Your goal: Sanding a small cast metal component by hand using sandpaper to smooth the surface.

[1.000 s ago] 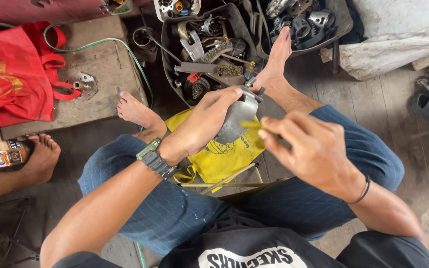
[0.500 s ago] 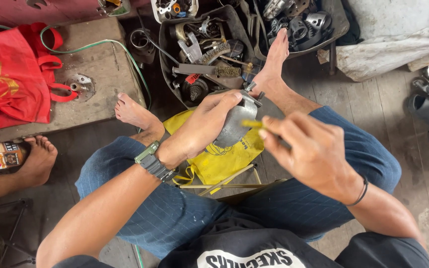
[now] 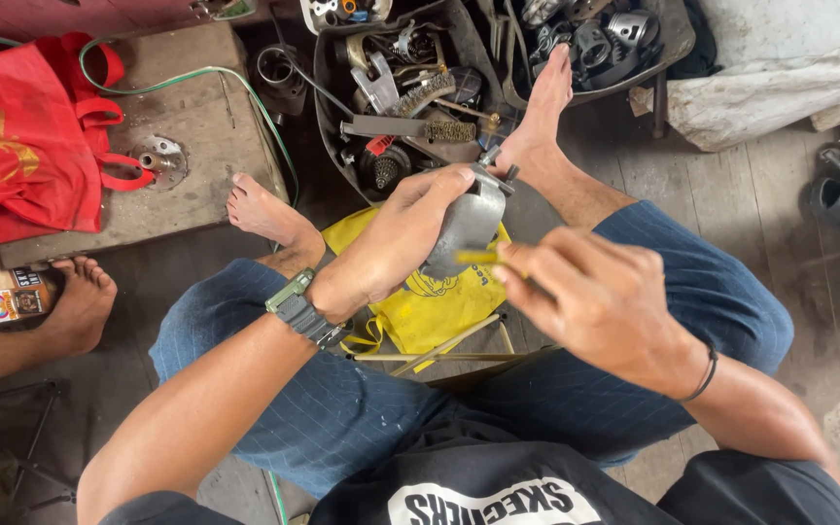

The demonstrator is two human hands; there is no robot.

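Note:
My left hand [image 3: 396, 238] grips a grey metal engine part [image 3: 467, 222] from above and holds it over my lap. My right hand [image 3: 595, 297] pinches a thin yellow stick-like tool [image 3: 476, 258] whose tip touches the side of the metal part. Under both hands a yellow cloth bag [image 3: 430, 306] lies on the floor between my legs. I wear a green watch on the left wrist and a black band on the right wrist.
A dark tub of metal parts and wire brushes [image 3: 410, 97] stands beyond my feet. A red bag [image 3: 21, 156] lies on a wooden board [image 3: 196, 136] at the left, with a green hose over it. Another person's bare foot [image 3: 75, 306] rests at left. A white sack [image 3: 780, 68] lies at top right.
My hands stay on the metal part; the right hand with the yellow tool has shifted slightly along its side.

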